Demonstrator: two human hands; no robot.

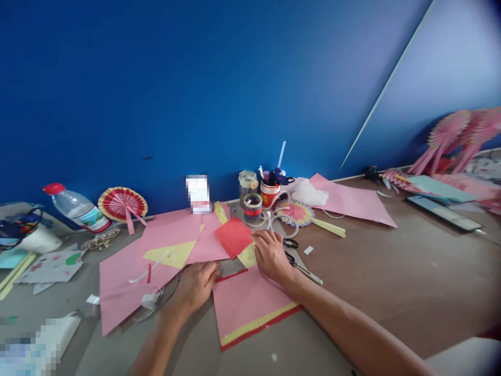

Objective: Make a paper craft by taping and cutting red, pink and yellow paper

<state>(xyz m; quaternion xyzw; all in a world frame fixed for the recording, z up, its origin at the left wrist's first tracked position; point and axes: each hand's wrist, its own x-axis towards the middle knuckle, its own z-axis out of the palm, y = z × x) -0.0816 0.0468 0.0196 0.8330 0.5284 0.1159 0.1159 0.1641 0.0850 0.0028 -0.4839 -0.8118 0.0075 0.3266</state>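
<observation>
A pink paper sheet (254, 303) lies in front of me, with a yellow and a red strip along its near edge and a red strip (231, 275) at its far edge. My left hand (200, 282) rests beside the sheet's far left corner, fingers bent and close together; what is under them is hidden. My right hand (271, 256) lies over the far right part of the sheet. Its fingers bend down beside a square of red paper (234, 237) and some yellow paper (247, 255); anything beneath the fingertips is hidden.
Scissors (305, 269) lie right of my right hand. Behind stand a jar (248, 185), a roll of coloured tape (252, 207) and a red cup (270, 196) of tools. Pleated paper fans (123, 202), a bottle (80, 209), more pink sheets (129, 282) and a phone (444, 214) surround the workspace.
</observation>
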